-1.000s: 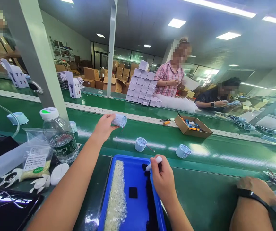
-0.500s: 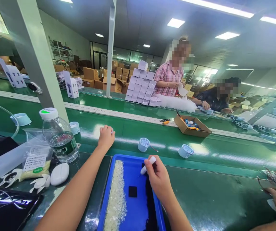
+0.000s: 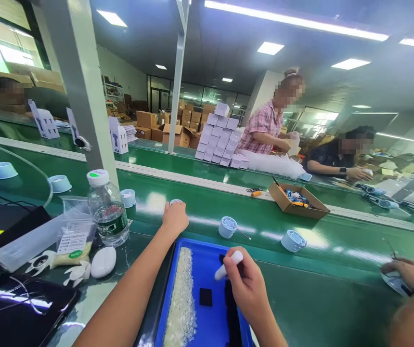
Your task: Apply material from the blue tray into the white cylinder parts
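My left hand point(image 3: 175, 219) reaches over the green conveyor, its fingers curled around a light-blue round plastic housing point(image 3: 176, 201), mostly hidden behind them. My right hand point(image 3: 248, 284) grips a white pen-shaped tool point(image 3: 229, 265) above the right side of a blue tray point(image 3: 210, 262). Along the tray's left side lies a band of small translucent rings point(image 3: 181, 299). A black square point(image 3: 205, 297) sits in the middle, and black material point(image 3: 231, 313) runs down the right side, partly behind my right hand.
More housings point(image 3: 227, 226) stand on the conveyor belt point(image 3: 200, 221). At left are a water bottle point(image 3: 109, 214), a bag point(image 3: 75, 241) and a white rounded case point(image 3: 103, 262). A cardboard box point(image 3: 297, 202) holds small parts. A co-worker's hand point(image 3: 411, 274) works at right; other people stand or sit beyond.
The view has shifted, so most things appear lower and further right. A housing now shows at my left hand's fingertips. My right hand still holds the white pen-shaped tool over the tray.
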The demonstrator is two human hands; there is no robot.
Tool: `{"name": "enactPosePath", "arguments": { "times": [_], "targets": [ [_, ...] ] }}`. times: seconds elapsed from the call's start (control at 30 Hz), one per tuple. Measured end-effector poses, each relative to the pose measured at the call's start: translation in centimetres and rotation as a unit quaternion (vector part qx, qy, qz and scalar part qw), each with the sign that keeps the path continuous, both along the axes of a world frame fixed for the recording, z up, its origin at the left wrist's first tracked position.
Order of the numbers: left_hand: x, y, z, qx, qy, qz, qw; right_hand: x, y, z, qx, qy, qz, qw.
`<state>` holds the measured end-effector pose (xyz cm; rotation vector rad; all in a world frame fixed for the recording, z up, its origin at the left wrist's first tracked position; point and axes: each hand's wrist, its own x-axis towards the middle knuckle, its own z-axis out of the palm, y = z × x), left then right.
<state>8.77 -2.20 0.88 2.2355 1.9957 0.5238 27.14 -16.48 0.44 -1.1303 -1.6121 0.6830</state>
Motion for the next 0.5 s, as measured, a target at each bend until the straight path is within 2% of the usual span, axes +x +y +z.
{"name": "enactPosePath", "arguments": {
  "times": [0.1, 0.17, 0.27, 0.37, 0.43, 0.5],
  "targets": [
    [-1.3, 0.5, -0.3, 0.021, -0.045, -0.033, 0.998, -0.4, -0.2, -0.1, -0.041, -0.041, 0.067, 0.996],
    [-2.0, 0.8, -0.7, 0.034, -0.083, -0.051, 0.995, -0.7, -0.2, -0.4, -0.053, -0.053, 0.089, 0.993],
    [-2.3, 1.4, -1.6, 0.059, -0.155, -0.058, 0.985, -0.9, 0.1, -0.9, -0.051, 0.012, 0.075, 0.996],
    [-2.4, 2.0, -2.2, 0.085, -0.239, -0.036, 0.967, -0.7, 0.6, -1.1, -0.066, 0.111, 0.045, 0.991],
    [-2.6, 2.3, -2.0, 0.083, -0.302, -0.017, 0.95, -0.5, 0.9, -0.9, -0.066, 0.174, 0.017, 0.982],
    [-2.8, 2.3, -1.1, 0.063, -0.36, -0.012, 0.931, -0.4, 1.1, -0.6, -0.053, 0.23, -0.007, 0.972]
  ]
}}
